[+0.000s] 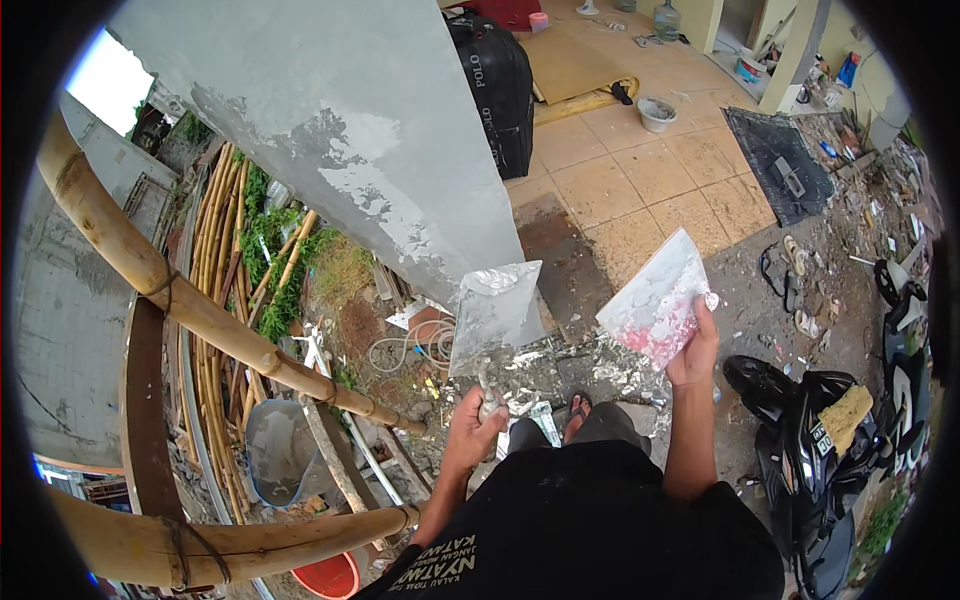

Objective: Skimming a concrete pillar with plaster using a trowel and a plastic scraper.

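Note:
My left hand [470, 432] is closed around the handle of a broad, flat-bladed plastering trowel [494, 325]. Its grey blade points away from me, with whitish plaster smeared along the far edge. My right hand [694, 348] grips the right edge of a flat plaster board [655, 298], its face pink and coated with white-grey plaster. White paste also sticks to the fingers there. The two tools are apart, both held in front of my body. Beyond the trowel stands a grey wall [400, 150] with patchy white plaster.
Bamboo scaffold poles [230, 345] cross on the left, above a plaster-stained tub [280, 450] and a red bucket [328, 577]. Ahead lie a tiled floor [640, 170], a black suitcase [492, 90] and a small bucket [656, 114]. A motorcycle [800, 450] stands at right.

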A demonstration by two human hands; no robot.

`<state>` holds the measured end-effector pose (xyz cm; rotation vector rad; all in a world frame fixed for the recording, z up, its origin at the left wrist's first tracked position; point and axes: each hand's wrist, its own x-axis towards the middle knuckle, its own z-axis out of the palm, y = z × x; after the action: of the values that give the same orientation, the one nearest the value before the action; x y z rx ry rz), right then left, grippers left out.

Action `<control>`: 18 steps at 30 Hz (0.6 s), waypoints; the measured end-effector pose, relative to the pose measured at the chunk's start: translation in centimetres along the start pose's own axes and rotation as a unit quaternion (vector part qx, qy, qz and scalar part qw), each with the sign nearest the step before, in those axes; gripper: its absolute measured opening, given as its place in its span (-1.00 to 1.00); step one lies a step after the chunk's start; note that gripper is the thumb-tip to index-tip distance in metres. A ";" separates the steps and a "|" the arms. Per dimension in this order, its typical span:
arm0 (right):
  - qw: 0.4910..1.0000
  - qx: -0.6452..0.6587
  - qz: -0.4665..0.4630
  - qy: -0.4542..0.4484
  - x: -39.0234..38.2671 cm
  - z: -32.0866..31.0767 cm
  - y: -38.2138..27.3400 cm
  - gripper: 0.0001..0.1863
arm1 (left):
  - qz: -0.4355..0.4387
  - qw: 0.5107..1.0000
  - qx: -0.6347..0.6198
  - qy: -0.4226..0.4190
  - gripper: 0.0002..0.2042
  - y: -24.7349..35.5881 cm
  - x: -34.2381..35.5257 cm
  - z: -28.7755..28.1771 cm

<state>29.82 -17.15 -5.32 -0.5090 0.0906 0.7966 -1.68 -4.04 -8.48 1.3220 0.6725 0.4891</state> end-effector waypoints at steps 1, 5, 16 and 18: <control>0.999 0.023 0.000 -0.026 -1.6 0.2 0.8 -0.43 | 0.027 0.999 0.028 0.015 -0.89 -0.1 -0.3 -0.2; 0.991 -0.041 0.019 -0.129 -6.2 1.2 4.0 -0.33 | 0.083 0.989 0.104 0.063 -0.82 -0.1 -0.4 -0.3; 0.934 -0.328 0.036 -0.138 -10.9 9.8 4.3 -0.51 | 0.164 0.927 0.315 0.117 -0.77 -1.2 -1.1 -3.5; 0.935 -0.319 0.021 -0.156 -10.7 9.1 5.5 -0.53 | 0.151 0.918 0.340 0.137 -0.74 -2.9 -1.0 -4.4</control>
<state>17.42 -16.77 3.26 -0.9872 -0.4696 0.9370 -5.54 -2.11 -11.58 2.0581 0.9229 0.7365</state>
